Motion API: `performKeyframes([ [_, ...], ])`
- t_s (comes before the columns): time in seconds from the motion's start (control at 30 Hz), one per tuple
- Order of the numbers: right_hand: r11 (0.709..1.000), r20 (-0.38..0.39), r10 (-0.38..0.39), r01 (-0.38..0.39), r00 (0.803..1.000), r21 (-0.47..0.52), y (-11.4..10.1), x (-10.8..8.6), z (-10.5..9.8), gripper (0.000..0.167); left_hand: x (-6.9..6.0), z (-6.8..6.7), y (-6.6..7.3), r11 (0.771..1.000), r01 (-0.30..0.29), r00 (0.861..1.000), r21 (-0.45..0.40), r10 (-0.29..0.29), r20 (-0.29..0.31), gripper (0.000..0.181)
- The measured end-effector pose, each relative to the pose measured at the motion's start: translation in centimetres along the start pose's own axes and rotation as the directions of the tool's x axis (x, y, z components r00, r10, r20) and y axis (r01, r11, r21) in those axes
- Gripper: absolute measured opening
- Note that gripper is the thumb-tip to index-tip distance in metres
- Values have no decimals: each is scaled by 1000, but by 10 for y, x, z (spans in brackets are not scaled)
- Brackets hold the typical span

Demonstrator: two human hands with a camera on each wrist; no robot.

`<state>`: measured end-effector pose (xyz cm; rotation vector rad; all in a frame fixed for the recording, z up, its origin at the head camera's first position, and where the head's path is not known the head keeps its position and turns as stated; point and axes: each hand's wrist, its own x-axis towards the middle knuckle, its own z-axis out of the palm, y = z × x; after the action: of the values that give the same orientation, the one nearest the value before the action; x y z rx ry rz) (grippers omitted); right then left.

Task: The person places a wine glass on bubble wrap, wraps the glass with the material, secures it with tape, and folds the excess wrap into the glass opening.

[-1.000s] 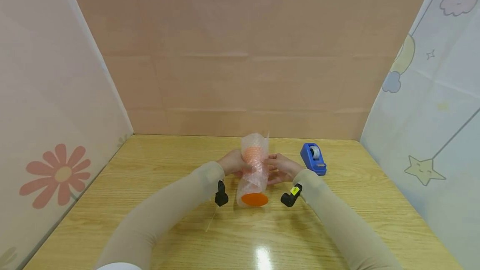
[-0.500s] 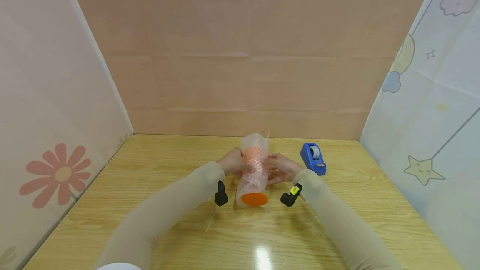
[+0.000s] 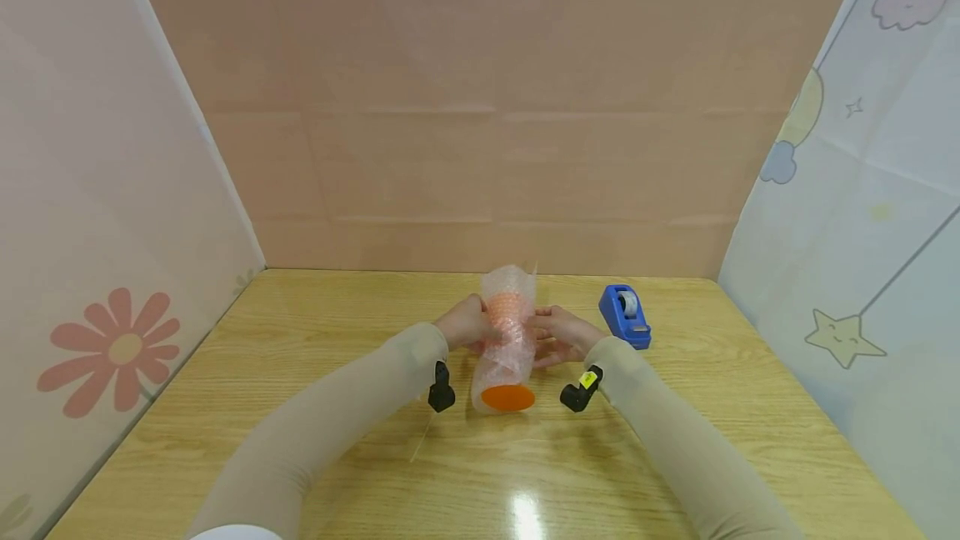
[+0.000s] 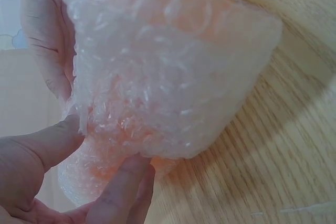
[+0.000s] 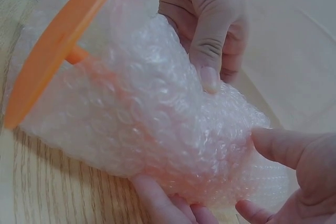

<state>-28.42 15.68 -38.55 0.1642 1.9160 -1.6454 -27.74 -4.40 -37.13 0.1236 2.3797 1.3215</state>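
Note:
An orange object with a flat round base (image 5: 63, 45) lies wrapped in bubble wrap (image 3: 507, 365) on the table, its base facing the near edge. My left hand (image 3: 465, 325) grips the wrap's left side; in the right wrist view that hand's thumb presses on top of the wrap. From the right, my right hand (image 3: 561, 335) holds the roll, with thumb and fingers curved around its side in the right wrist view. Bubble wrap (image 4: 157, 77) covers the middle of the object, and the far end shows only faintly through it.
A blue tape dispenser (image 3: 625, 317) with a roll of tape stands right of and beyond my right hand. A thin pale strip (image 3: 422, 442) lies on the wooden table (image 3: 337, 490) near my left wrist. A tan backdrop (image 3: 480, 148) rises behind the table, with patterned panels at both sides.

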Motion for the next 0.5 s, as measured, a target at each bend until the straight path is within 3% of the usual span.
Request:
performKeyframes([
  [0.17, 1000, 1, 1, -1, 1000, 6, 0, 0, 0, 60, 2, 1, 0, 1000, 13, 1000, -23, -13, -8, 78],
  [0.5, 1000, -4, -1, 1, 1000, 2, 1, 2, -1, 61, 2, 2, -1, 999, -21, 1000, -24, 21, -1, 76],
])
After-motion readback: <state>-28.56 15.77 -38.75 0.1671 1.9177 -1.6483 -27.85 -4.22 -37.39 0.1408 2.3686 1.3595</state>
